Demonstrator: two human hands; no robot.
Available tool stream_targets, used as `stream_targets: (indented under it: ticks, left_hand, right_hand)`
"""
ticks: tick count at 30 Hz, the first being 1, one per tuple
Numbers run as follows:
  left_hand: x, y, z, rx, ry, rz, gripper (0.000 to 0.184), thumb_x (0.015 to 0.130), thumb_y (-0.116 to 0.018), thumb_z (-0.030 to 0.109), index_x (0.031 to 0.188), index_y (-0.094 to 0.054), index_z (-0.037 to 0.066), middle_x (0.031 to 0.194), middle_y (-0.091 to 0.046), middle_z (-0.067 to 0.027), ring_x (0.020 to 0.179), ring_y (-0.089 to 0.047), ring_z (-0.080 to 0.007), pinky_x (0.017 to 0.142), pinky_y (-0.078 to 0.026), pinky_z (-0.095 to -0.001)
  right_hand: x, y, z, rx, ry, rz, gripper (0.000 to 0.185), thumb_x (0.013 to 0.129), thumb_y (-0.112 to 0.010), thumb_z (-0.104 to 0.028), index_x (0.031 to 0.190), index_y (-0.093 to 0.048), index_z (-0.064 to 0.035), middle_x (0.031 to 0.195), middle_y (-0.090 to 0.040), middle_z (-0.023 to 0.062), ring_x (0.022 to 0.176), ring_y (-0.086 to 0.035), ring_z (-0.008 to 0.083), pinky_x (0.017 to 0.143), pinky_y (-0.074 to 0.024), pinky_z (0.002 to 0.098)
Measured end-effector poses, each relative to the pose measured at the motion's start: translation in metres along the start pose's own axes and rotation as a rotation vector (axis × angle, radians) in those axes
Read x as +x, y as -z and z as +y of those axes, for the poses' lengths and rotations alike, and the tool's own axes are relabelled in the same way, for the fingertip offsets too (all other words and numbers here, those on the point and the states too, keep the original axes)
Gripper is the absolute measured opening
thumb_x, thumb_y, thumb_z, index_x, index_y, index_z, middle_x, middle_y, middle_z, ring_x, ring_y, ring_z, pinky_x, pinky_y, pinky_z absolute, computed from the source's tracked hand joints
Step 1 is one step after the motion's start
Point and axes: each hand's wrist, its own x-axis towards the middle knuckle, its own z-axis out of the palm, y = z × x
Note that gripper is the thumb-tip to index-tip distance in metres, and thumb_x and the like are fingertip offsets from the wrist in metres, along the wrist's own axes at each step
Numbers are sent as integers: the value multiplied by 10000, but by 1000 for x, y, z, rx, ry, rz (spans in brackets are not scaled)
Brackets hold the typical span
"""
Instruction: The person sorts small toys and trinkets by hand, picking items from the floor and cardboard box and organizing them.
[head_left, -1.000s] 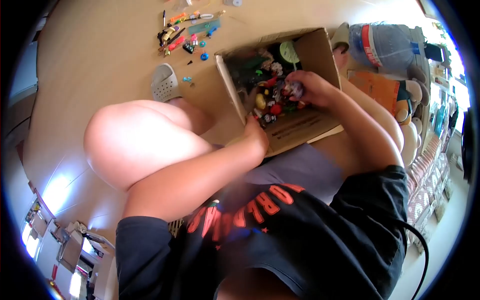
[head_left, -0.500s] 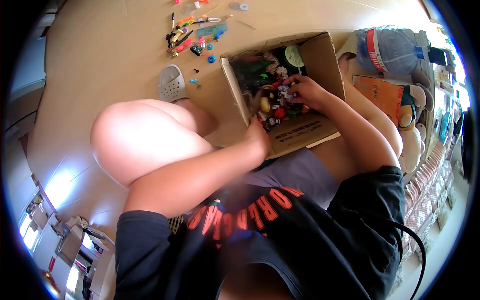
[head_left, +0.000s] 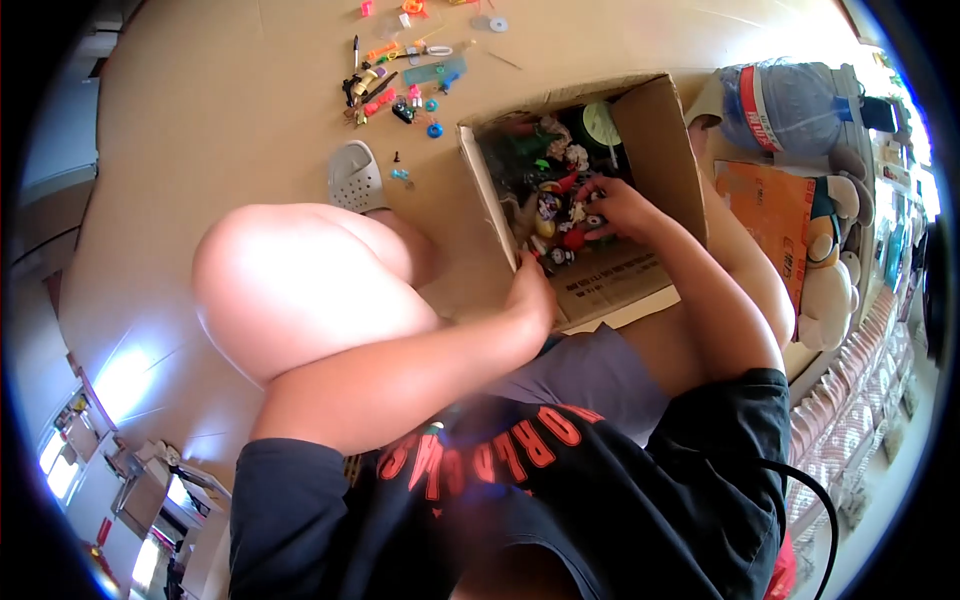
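A cardboard box (head_left: 690, 150) lies tipped in front of me, its opening facing me and a heap of small toys (head_left: 553, 200) inside. My right hand (head_left: 625, 212) reaches into it with fingers bent and apart, touching the toys near a red round piece (head_left: 573, 239). No toy is plainly gripped by it. My left hand (head_left: 533, 285) is closed on the box's near left edge, with part of its fingers hidden. Beside those fingertips lies a small black-and-white toy (head_left: 560, 257). A pale green round lid (head_left: 601, 125) rests at the back of the box.
Scattered small toys and a pen (head_left: 356, 50) lie on the floor beyond. My left foot wears a grey clog (head_left: 355, 177). To the right are a large water bottle (head_left: 785, 108), an orange carton (head_left: 760, 205) and plush toys (head_left: 828, 300). A black cable (head_left: 825, 500) hangs by my right sleeve.
My right hand has shifted slightly in the heap, its fingers spreading, and the pale bluish piece at its fingertips no longer shows there. My left hand stays at the box edge. The view has shifted slightly.
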Motion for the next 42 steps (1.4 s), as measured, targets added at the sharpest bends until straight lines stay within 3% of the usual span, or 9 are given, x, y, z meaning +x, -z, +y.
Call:
stream_targets:
  ticks: [5, 9, 12, 13, 15, 28, 37, 38, 42]
  left_hand:
    - [40, -58, 36, -15, 23, 8, 286, 905, -577, 224, 1105, -760, 135, 1177, -705, -76, 1140, -602, -286, 954, -389, -433]
    - [-22, 20, -1, -2, -118, -90, 325, 896, -577, 199, 1170, -726, 109, 1188, -701, -79, 1171, -580, -310, 969, -379, -433]
    - [-33, 7, 10, 43, -7, 213, 377, 875, -584, 187, 1208, -687, 43, 1165, -701, -115, 1189, -565, -319, 978, -377, -433]
    - [-33, 3, 13, 10, 35, 293, 400, 856, -594, 186, 1209, -667, 12, 1121, -703, -126, 1164, -579, -308, 956, -393, -412]
    - [-34, -5, 19, -65, 111, 458, 458, 818, -616, 185, 1211, -627, -50, 1033, -706, -149, 1115, -607, -286, 912, -427, -370]
    - [-14, -24, 34, -384, 85, 705, 292, 754, -621, 116, 1004, -641, -34, 755, -678, -112, 719, -687, -252, 692, -511, -346]
    - [-18, -29, 33, -398, 16, 698, 166, 728, -645, 134, 858, -645, 31, 742, -680, -92, 726, -678, -235, 693, -488, -342]
    - [-21, -27, 32, -374, 16, 677, 170, 727, -646, 135, 862, -646, 33, 747, -684, -90, 735, -679, -234, 700, -485, -339]
    - [-20, -31, 41, -324, 90, 683, 190, 739, -645, 149, 888, -639, 32, 754, -672, -74, 730, -658, -229, 720, -460, -332]
  right_hand:
    - [-2, -4, 23, -139, 154, 21, 211, 868, -583, -27, 1075, -604, -61, 931, -591, 99, 794, -639, 192, 624, -589, 311]
    - [15, -10, 47, -363, 294, 74, 231, 861, -582, -34, 1089, -610, -57, 985, -624, 126, 858, -653, 223, 651, -597, 351]
    - [12, -16, 50, -366, 312, 39, 254, 866, -575, -26, 1116, -614, -49, 1069, -649, 156, 886, -670, 250, 657, -609, 372]
    - [22, -19, 61, -277, 332, 90, 300, 842, -539, -21, 1125, -634, -44, 876, -688, 182, 629, -694, 275, 611, -570, 386]
    - [23, -20, 61, -267, 299, 113, 333, 836, -524, -2, 1151, -625, -37, 877, -691, 190, 633, -696, 279, 600, -570, 381]
    - [14, -19, 38, -505, 476, 161, 258, 940, -609, -209, 1175, -599, -103, 988, -673, 213, 985, -645, 344, 892, -473, 433]
    - [13, -50, 42, -272, 295, -64, 364, 974, -508, -267, 1195, -550, 19, 898, -681, 170, 562, -659, 246, 579, -528, 392]
    - [47, -51, 75, -410, 468, -75, 329, 948, -514, -214, 1177, -554, 17, 902, -682, 159, 598, -681, 234, 564, -527, 389]
    - [10, -60, 35, -383, 225, -192, 229, 900, -544, -108, 1075, -589, 33, 867, -679, 161, 634, -710, 219, 553, -532, 381]
